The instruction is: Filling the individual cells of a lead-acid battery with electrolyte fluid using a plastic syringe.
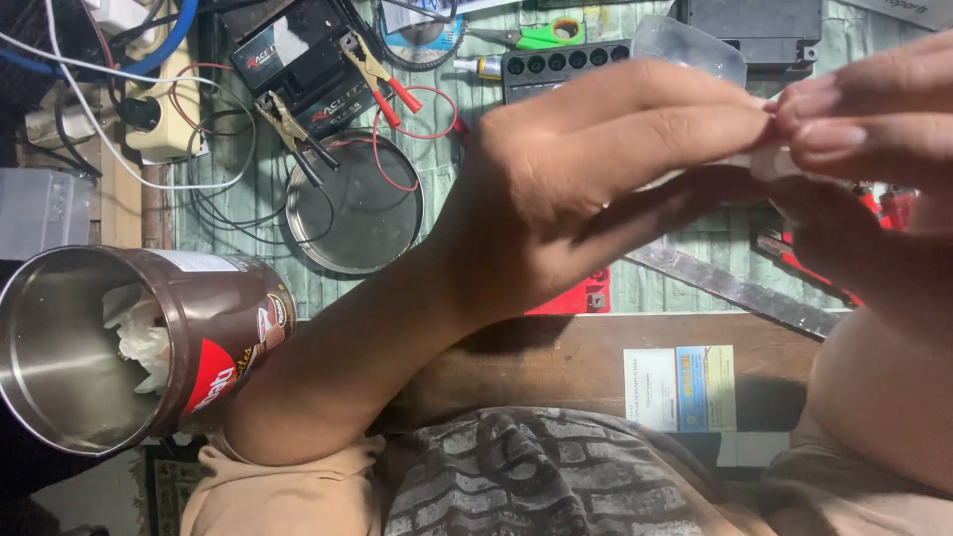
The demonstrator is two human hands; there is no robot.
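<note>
Green mat [695, 248] covers the messy desk under both hands. Left hand [586, 169] and right hand [864, 129] meet fingertip to fingertip, pinching a small white piece [769, 164] between them. Below the left elbow sits a brown tin can [119, 347] with white tissue [139, 337] inside. Behind the fingers lies a round metal lid [352, 203].

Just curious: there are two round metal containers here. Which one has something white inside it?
The tall brown can at lower left, holding crumpled white paper. The shallow round tin on the bench doesn't.
</note>
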